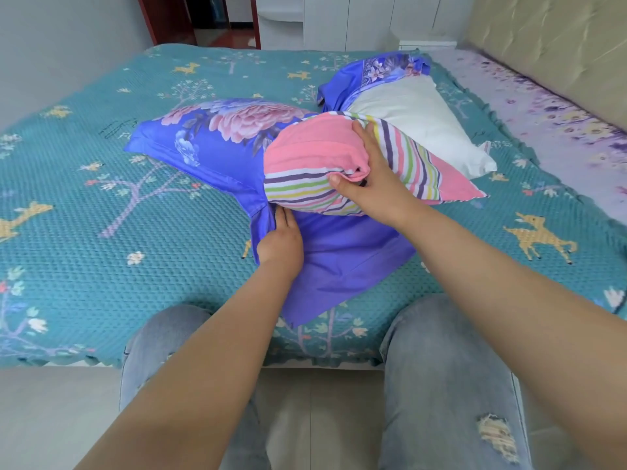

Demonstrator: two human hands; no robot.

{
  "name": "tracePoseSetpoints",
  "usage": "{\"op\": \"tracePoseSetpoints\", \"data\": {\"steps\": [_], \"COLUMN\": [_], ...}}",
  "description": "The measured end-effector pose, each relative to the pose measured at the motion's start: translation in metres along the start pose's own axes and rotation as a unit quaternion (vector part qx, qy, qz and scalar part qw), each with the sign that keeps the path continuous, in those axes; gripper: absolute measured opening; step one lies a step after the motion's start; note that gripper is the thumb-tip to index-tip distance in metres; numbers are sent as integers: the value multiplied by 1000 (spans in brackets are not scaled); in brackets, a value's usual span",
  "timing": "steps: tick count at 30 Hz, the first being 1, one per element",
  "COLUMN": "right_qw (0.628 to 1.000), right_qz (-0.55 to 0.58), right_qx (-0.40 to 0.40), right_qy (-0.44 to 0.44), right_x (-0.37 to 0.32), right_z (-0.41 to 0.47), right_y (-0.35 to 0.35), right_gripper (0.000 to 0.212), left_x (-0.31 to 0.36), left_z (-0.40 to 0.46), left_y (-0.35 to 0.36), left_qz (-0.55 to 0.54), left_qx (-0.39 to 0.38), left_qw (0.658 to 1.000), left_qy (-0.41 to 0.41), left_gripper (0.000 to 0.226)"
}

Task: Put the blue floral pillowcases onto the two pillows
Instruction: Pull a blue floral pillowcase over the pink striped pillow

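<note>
Right hand (369, 184) fingers (364, 137) grasping striped pillow (305, 164), half inside blue pillowcase (217, 137); left hand (281, 242) fingers pinching pillowcase opening just below. White pillow (417, 123) beyond, on bed (84, 215).

I found no readable text, label, brand or number on anything in my view at that moment.

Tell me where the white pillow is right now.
In the head view, the white pillow lies on the teal bedspread at upper right, behind the striped pillow, its far end against the second blue floral pillowcase.
</note>
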State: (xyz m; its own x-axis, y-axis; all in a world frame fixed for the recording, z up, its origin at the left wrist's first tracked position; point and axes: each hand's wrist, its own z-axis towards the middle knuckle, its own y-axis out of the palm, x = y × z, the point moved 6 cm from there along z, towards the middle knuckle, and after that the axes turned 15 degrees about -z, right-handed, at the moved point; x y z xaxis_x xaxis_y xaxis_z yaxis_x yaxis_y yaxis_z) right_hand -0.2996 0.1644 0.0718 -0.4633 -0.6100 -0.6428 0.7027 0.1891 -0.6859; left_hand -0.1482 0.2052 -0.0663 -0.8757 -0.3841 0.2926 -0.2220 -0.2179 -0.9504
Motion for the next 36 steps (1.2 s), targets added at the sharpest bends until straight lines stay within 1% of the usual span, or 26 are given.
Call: {"op": "tracePoseSetpoints", "data": {"steps": [4,6,8,11,14,16,19,21,24,26,28,31,33,35,36], "right_qw": [1000,1000,1000,1000,1000,999,997,997,997,996,995,993,996,997,996], "right_qz": [-1,9,9,1,-6,-34,-72,-73,-62,-65,-78,-96,-85,-75,-82], "right_qx": [-16,-19,-20,-19,-9,9,14,13,11,2,-9,-10,-13,-24,-32], "right_qy": [8,4,3,-1,-6,-28,-39,-31,-42,-56,-62,-67,-38,-11,-13], "right_x": [3,5,6,7,8,7,13,14,4,-2,-4,-1,7,11,10], "right_z": [3,3,3,5,9,11,20,33,56,70,79,88,94,94,93], "right_y": [3,5,7,9,6,3,0,-2,-3,1,7,9,9,13,16], "right_gripper": [86,89,90,91,92,98,108,110,110,109,104,97,104,115,115], "left_x": [1,1,0,-4,-5,-5,-5,-4,0,0,-1,4,5,5,6], "left_z": [1,0,1,4,7,10,14,13,12,13,15,13,7,1,-1], "left_y": [-6,-8,-7,-6,-4,-4,-8,-11,-13,-15,-18,-25,-29,-35,-38], "left_qz": [60,76,68,38,16,19,27,49,71,72,66,18,-66,-171,-205], "left_qx": [-25,-44,-65,-89,-87,-73,-34,-18,-29,-54,-64,-47,-24,8,20], "left_qw": [998,996,995,993,993,994,998,999,997,996,996,998,996,984,978], "left_qy": [-23,-33,-38,-62,-80,-73,-36,-4,29,26,17,42,54,39,27], "left_gripper": [70,70,71,84,87,78,47,35,34,34,35,39,43,45,43]}}
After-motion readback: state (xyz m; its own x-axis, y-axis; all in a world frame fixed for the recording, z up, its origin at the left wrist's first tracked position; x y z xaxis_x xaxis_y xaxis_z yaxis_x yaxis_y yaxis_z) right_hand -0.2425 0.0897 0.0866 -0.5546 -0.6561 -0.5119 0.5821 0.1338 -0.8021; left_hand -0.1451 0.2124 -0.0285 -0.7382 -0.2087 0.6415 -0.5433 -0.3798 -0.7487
